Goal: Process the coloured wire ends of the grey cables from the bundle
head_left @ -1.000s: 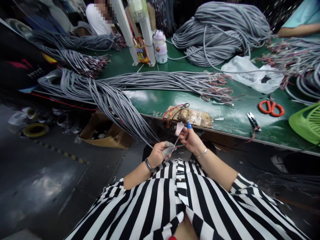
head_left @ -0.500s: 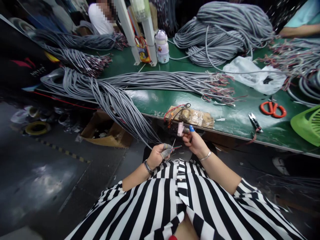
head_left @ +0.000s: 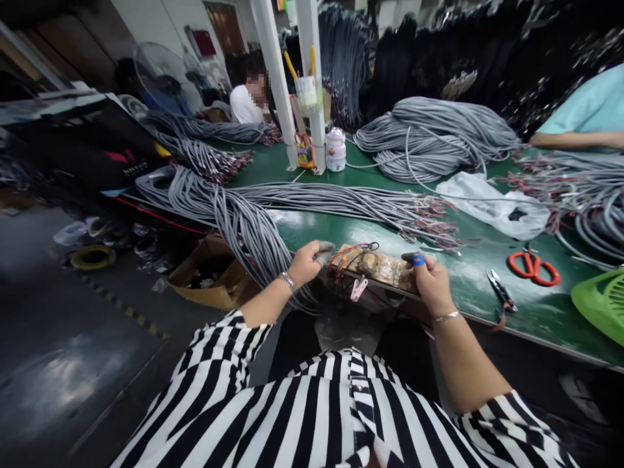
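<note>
A worn wooden board (head_left: 387,268), wrapped in clear tape, lies at the front edge of the green table. My right hand (head_left: 433,283), with a blue band on one finger, is closed at the board's right end and appears to grip it. Near the left end is my left hand (head_left: 308,261), its grey-covered fingertips pinched together; what they hold, if anything, is hidden. Red and black wires (head_left: 341,260) cross that end of the board. A pale pink clip (head_left: 359,289) hangs below the front edge, free of both hands.
Grey cables (head_left: 258,240) drape over the table edge beside my left arm. More cables (head_left: 341,198) lie behind the board. Orange-handled scissors (head_left: 533,268), small snips (head_left: 501,290), a plastic bag (head_left: 497,205) and a green basket (head_left: 599,302) are at the right. A cardboard box (head_left: 212,273) stands below.
My right hand has let go of the pink clip and moved right to the board's end. My left hand has moved up and left; the coloured wire ends no longer show in it. The view tilted up.
</note>
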The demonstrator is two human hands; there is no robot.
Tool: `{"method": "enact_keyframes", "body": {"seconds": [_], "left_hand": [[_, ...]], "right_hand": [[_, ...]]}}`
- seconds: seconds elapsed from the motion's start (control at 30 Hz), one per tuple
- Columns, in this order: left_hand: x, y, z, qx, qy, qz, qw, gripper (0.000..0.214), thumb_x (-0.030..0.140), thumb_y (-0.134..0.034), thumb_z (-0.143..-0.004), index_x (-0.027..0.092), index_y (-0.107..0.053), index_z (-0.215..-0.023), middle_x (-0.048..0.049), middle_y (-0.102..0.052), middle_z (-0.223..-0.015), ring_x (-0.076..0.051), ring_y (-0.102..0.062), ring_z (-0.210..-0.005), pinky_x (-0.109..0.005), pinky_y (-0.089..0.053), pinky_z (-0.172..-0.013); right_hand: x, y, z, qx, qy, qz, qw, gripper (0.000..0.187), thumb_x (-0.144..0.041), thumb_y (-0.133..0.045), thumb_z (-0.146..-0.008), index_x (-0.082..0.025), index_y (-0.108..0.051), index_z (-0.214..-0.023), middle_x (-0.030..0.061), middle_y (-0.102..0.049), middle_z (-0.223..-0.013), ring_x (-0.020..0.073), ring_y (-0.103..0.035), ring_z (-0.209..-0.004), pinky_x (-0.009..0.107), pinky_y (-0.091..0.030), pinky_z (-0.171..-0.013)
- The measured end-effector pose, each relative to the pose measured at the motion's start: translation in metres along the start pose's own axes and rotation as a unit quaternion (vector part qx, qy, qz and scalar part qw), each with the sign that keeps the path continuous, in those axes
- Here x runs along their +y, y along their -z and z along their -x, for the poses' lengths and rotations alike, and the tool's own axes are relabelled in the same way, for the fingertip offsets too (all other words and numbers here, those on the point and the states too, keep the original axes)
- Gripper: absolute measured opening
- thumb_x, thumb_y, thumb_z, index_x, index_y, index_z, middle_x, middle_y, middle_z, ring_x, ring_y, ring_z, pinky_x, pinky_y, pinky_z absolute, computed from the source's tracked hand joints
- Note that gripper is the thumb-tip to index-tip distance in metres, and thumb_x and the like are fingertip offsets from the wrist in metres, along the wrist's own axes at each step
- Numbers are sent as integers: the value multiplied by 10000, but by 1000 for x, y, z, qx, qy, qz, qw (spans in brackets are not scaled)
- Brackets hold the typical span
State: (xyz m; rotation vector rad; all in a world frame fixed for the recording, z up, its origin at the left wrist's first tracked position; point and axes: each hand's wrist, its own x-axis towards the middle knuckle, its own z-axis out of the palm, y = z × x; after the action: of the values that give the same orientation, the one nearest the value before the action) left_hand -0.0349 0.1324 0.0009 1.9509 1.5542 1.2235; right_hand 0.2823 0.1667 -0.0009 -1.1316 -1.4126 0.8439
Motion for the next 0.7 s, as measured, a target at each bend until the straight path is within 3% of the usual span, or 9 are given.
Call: {"method": "enact_keyframes", "body": {"seconds": [0.1, 0.23, 0.33, 0.5, 0.7], "left_hand": [[-7, 4, -62, -75, -24, -185, 980, 285, 244, -568, -862, 167, -677, -1113, -84, -689, -1178, -220, -610, -1128, -368, -454, -1035], [-10, -8, -126, -161, 6, -357, 920, 452, 357, -542, -887, 177, -557, -1301, -96, -578, -1366, -248, -516, -1263, -371, -380, -1087], [-10, -22, -153, -190, 12, -403, 895, 515, 413, -510, -898, 168, -499, -1352, -123, -544, -1390, -265, -493, -1285, -379, -372, -1072], [-4, -32, -168, -224, 11, -435, 872, 546, 551, -527, -841, 123, -597, -1173, -183, -615, -1232, -320, -578, -1155, -402, -420, -984], [13, -12, -144, -333, 1, -441, 834, 641, 598, -504, -806, 146, -524, -1261, -162, -684, -1120, -294, -649, -985, -327, -458, -797]], "right_hand": [[11, -1, -9, -2, -52, -59, 997, 446, -573, -545, -843, -155, -684, -772, -13, -541, -554, 58, -292, -389, 220, -200, -378], [17, -2, -6, -1, -35, -18, 999, 426, -553, -575, -831, -155, -651, -702, -20, -516, -544, 62, -302, -417, 223, -197, -393], [16, -2, -5, -3, -32, -10, 999, 422, -545, -577, -829, -159, -626, -666, -21, -506, -540, 68, -312, -435, 225, -218, -409], [13, -2, -10, -9, -58, -64, 996, 387, -537, -592, -801, -158, -660, -761, -25, -512, -571, 70, -304, -448, 226, -233, -427], [8, -2, -9, -3, -45, -49, 998, 338, -498, -581, -799, -170, -642, -745, -20, -517, -591, 84, -330, -482, 239, -262, -468]]}}
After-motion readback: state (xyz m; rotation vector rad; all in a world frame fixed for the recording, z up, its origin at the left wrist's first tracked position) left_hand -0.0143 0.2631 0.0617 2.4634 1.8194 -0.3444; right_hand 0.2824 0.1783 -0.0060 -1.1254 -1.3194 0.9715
